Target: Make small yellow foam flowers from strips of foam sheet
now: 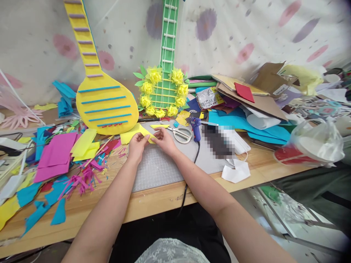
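Note:
A sheet of yellow paper [140, 130] is held between my two hands above the grey cutting mat [156, 170]. My left hand [136, 147] pinches its near edge with thumb and fingertips. On the right side of the sheet, my right hand [165, 141] grips the edge with bent fingers. Scissors [182, 135] lie on the mat just right of my right hand, beside a small yellow strip [159, 126]. A blue hot glue gun [195, 128] stands farther right, its black cord running over the table edge.
Behind the mat lean a yellow paper guitar [106, 104] and a green one [169, 47] ringed with yellow paper flowers. Magenta sheets [56, 155] and coloured scraps cover the left side. Cardboard [252, 100], blue sheets and a red-and-white bucket [296, 153] fill the right.

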Demonstrator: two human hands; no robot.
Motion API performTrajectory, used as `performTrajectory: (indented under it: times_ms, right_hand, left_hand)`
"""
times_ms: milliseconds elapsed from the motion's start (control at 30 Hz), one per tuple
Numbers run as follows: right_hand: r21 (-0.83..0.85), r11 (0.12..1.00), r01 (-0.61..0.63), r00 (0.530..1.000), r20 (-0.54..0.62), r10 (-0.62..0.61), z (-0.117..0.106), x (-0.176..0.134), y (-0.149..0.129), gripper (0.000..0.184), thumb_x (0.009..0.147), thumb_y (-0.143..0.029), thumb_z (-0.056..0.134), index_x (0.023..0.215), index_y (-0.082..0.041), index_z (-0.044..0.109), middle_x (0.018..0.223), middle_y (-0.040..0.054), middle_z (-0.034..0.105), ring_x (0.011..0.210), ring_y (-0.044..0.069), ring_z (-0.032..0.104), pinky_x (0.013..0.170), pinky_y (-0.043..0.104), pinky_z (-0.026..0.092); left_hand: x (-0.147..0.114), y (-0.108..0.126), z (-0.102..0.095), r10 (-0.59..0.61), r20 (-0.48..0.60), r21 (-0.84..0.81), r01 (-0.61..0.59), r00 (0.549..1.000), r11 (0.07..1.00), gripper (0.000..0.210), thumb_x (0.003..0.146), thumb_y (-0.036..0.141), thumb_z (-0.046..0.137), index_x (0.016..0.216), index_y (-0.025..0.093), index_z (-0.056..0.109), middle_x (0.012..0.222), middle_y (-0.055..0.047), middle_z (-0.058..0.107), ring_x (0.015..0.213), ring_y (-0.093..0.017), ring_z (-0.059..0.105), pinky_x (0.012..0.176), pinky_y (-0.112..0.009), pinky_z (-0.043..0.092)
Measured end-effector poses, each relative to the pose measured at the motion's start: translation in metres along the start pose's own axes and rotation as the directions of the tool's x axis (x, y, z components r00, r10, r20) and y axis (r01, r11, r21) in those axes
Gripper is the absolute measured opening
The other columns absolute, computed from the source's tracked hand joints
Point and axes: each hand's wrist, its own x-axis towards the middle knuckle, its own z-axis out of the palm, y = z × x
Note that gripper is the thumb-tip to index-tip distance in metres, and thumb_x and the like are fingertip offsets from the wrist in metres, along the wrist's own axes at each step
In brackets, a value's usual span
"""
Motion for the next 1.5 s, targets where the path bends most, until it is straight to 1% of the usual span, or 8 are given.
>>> performTrajectory:
  times_ms: [200,333,433,500,567,900,1167,1500]
  right_hand:
    - [0.127,0.988,-0.085,0.996,0.023,0.082,-0.011,0.003,-0.005,0.038,0.061,-0.017,0.064,0.096,-0.019,0.05,0.073,-0.0065,0.056,0.06,0.007,0.054,0.063,0.023,0.045]
    - [0.119,0.988,-0.095,0.968,0.243,0.064,-0.023,0.001,-0.01,0.038,0.06,-0.016,0.065,0.096,-0.019,0.052,0.075,-0.0045,0.057,0.066,0.009,0.055,0.064,0.022,0.045]
    - [0.081,0.995,-0.066,0.928,0.372,0.031,-0.027,-0.002,-0.014,0.037,0.06,-0.014,0.063,0.095,-0.019,0.053,0.077,-0.0033,0.056,0.07,0.009,0.055,0.065,0.022,0.044]
    - [0.063,0.997,-0.043,0.913,0.408,0.014,-0.028,-0.003,-0.014,0.036,0.06,-0.014,0.062,0.095,-0.019,0.053,0.08,-0.0023,0.057,0.073,0.009,0.054,0.065,0.022,0.044]
    - [0.043,0.999,-0.027,0.92,0.392,0.008,-0.028,-0.003,-0.013,0.035,0.062,-0.015,0.06,0.096,-0.019,0.052,0.081,-0.0021,0.057,0.071,0.009,0.053,0.064,0.022,0.043]
    - [0.024,0.999,-0.034,0.999,0.024,0.034,-0.025,0.006,-0.007,0.041,0.062,-0.021,0.065,0.098,-0.019,0.048,0.082,-0.0031,0.055,0.058,0.006,0.049,0.065,0.025,0.045]
    - [0.319,0.934,-0.159,0.987,0.059,0.148,-0.008,-0.002,-0.005,0.05,0.057,-0.027,0.074,0.097,-0.021,0.045,0.072,-0.0067,0.054,0.062,0.007,0.057,0.067,0.026,0.05]
    - [0.302,0.928,-0.219,0.975,0.046,0.215,-0.015,-0.001,-0.012,0.035,0.061,-0.018,0.066,0.09,-0.02,0.047,0.067,-0.0067,0.057,0.061,0.008,0.058,0.066,0.025,0.048]
  left_hand:
    - [0.005,0.005,-0.003,0.039,-0.103,0.012,-0.038,0.994,0.999,0.032,0.062,0.038,0.07,0.082,0.018,0.055,0.086,-0.002,0.062,0.08,-0.014,0.062,0.071,-0.028,0.052]
    - [0.018,0.014,-0.014,0.186,-0.24,0.157,-0.151,0.953,0.976,0.03,0.067,0.042,0.065,0.085,0.019,0.056,0.094,-0.004,0.063,0.09,-0.014,0.06,0.075,-0.025,0.05]
    - [0.026,0.025,-0.021,0.204,0.119,0.426,-0.236,0.972,0.873,0.039,0.059,0.04,0.073,0.089,0.018,0.061,0.095,-0.005,0.066,0.09,-0.016,0.06,0.081,-0.028,0.047]
    - [0.029,0.031,-0.021,0.007,0.424,0.565,-0.271,0.906,0.779,0.039,0.06,0.043,0.07,0.088,0.017,0.066,0.086,-0.004,0.068,0.08,-0.017,0.061,0.076,-0.03,0.047]
    - [0.03,0.033,-0.019,-0.108,0.527,0.65,-0.318,0.843,0.69,0.034,0.065,0.046,0.066,0.082,0.016,0.069,0.077,-0.003,0.068,0.073,-0.017,0.06,0.069,-0.029,0.044]
    - [-0.001,0.009,-0.005,-0.203,0.24,0.399,0.094,0.949,0.912,0.045,0.049,0.041,0.078,0.082,0.014,0.064,0.074,-0.003,0.067,0.062,-0.014,0.058,0.058,-0.025,0.043]
    - [-0.003,-0.007,0.0,0.047,-0.009,0.153,-0.045,0.999,0.987,0.039,0.052,0.037,0.076,0.081,0.014,0.063,0.076,-0.002,0.066,0.067,-0.012,0.059,0.066,-0.024,0.046]
    - [-0.001,-0.007,-0.001,-0.009,-0.069,0.117,0.017,0.998,0.993,0.026,0.06,0.033,0.07,0.079,0.015,0.063,0.072,-0.001,0.066,0.062,-0.011,0.059,0.062,-0.024,0.048]
